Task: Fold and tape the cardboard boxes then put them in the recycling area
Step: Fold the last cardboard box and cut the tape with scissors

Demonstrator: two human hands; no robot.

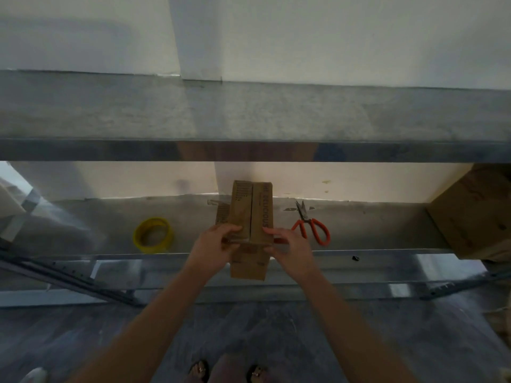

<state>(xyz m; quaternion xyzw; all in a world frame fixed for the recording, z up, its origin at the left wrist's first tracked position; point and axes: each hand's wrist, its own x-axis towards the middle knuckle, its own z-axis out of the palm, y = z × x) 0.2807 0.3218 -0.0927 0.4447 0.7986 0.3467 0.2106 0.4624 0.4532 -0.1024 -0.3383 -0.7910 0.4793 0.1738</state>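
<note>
Small cardboard box (261, 211) on the metal shelf (96, 225), top flaps closed, contents hidden. Clasped at the near end by left hand (213, 250) and right hand (290, 247), fingers curled over the flaps. Nearby: yellow tape roll (138, 236), orange scissors (305, 217).

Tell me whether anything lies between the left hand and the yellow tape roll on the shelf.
Nothing visible does. The left hand grips the cardboard box; only bare shelf separates it from the tape roll.

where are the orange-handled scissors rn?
Head view: the orange-handled metal scissors lie on the grey metal shelf, right of the brown cardboard box, just beyond the right hand.
</note>
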